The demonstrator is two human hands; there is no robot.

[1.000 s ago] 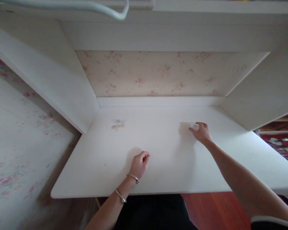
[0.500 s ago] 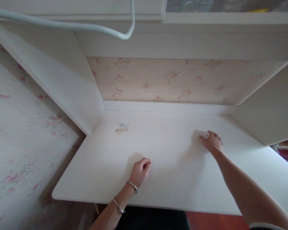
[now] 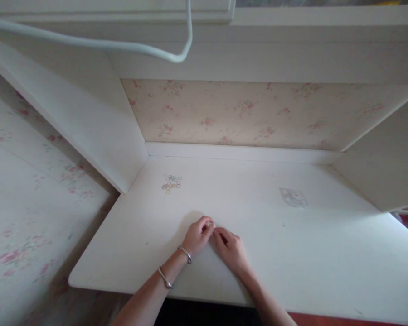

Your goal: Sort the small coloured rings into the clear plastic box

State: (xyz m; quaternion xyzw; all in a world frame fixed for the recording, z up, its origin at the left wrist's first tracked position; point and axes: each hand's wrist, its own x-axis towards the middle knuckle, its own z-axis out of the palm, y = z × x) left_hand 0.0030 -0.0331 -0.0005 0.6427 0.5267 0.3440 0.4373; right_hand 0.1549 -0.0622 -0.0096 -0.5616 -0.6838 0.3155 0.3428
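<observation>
1. Hands meet at the near middle of a white desk (image 3: 326,253): the left hand (image 3: 197,236) and the right hand (image 3: 230,249) lie fingertip to fingertip on the surface.
2. The left hand is curled, its fingers pinched round something very small and pale at their tips; what that is cannot be told, it is too tiny and half hidden.
3. The right hand lies palm down, fingers bent toward the left hand's fingertips, touching or nearly touching the same spot; whether it grips anything cannot be told.
4. Two thin metal bangles (image 3: 185,253) sit on the left wrist and forearm, one just behind the hand, the other further back.
5. A small heap of coloured rings (image 3: 172,182) lies on the desk beyond the left hand and off to its left, well apart from both hands.
6. A clear plastic bag (image 3: 293,198), flat and crumpled, lies beyond the right hand and to its right, also apart.
7. A white cable (image 3: 88,43) hangs overhead, far above both hands.
</observation>
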